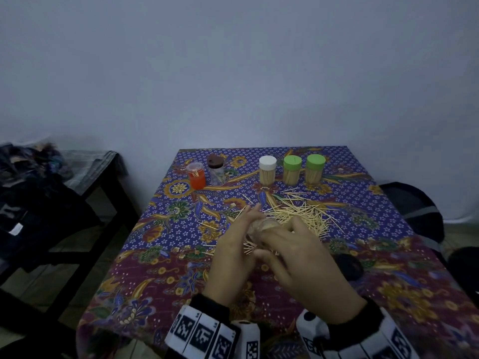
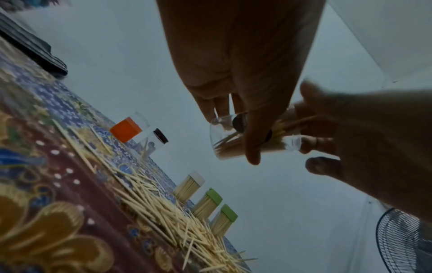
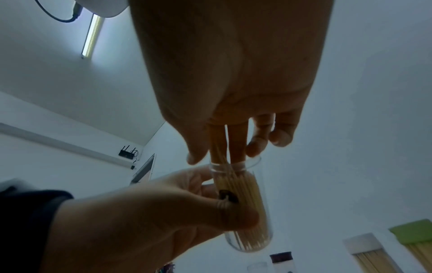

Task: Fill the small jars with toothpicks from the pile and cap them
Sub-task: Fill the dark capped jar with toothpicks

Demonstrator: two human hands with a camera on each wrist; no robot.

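Both hands are meeting above the surface (image 1: pixel 160 229): my left hand (image 1: pixel 228 257) is gripping the light, slippery clear jar (image 3: pixel 245 205) mid-body, while right hand (image 1: pixel 308 268) fingers (image 3: pixel 236 146) are pinching stiff toothpicks (image 3: pixel 225 149) into its mouth.

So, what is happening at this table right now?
A person is filling a clear jar with toothpicks. The left hand grips the jar off the table, and the right hand pushes a bunch of toothpicks into its open mouth. Three capped full jars stand at the back, and a loose pile remains on the tablecloth.
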